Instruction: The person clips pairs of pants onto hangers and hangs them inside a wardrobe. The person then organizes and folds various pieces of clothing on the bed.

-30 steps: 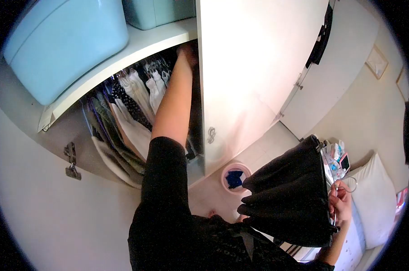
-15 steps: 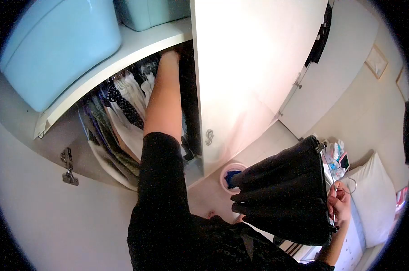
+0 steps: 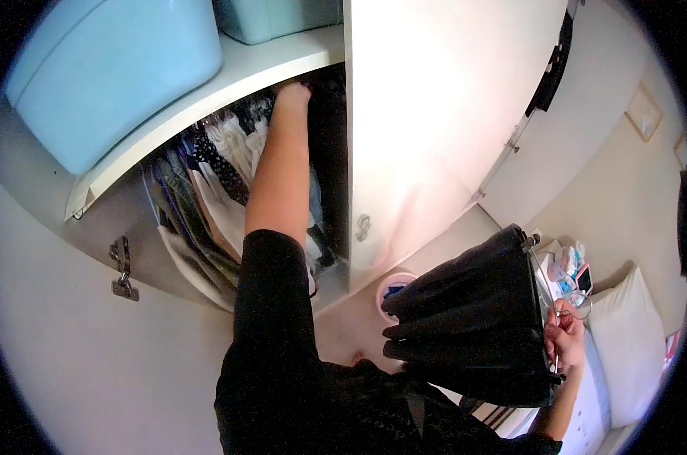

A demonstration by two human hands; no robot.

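My right hand is closed around a metal clip hanger, from which a black pleated skirt hangs sideways toward my body. Clips grip the skirt's waistband at both ends. My left arm stretches into the wardrobe, and my left hand is up in the dark just under the shelf, beside the hanging clothes. Its fingers are hidden in shadow, so what it touches does not show.
Above the clothes, a shelf bears a light blue bin and a greener bin. A white wardrobe door stands open beside my left arm. A pink basket is on the floor; a pillow lies at the right.
The view has shifted slightly, moving the wardrobe rightward in the frame. My right hand and the skirt have moved a little left. My left hand stays inside the wardrobe.
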